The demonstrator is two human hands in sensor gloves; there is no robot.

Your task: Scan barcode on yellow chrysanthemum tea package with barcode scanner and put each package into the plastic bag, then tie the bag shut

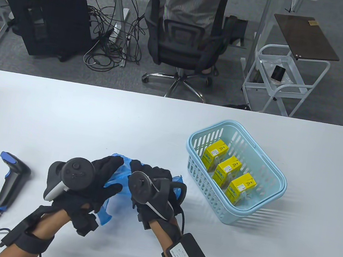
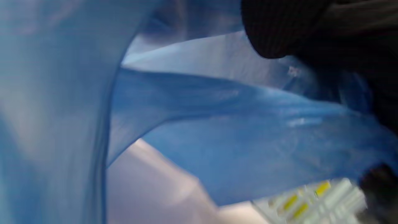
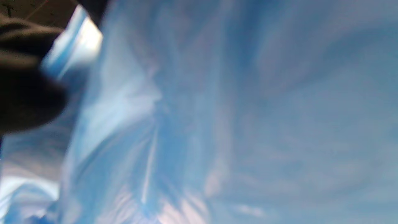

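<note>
Bag: the blue plastic bag point(image 1: 115, 188) is held up between both hands, near the worktop's front edge, left of centre.
Grip: left hand point(image 1: 89, 184) and right hand point(image 1: 152, 185) each pinch the film, apparently parting its mouth.
Packages: three yellow tea packages point(image 1: 225, 171) stand in the light blue basket point(image 1: 269, 196), right of the hands; right hand nearer.
Scanner: the barcode scanner point(image 1: 10, 182) lies flat at the front-left, just beside the left hand.
</note>
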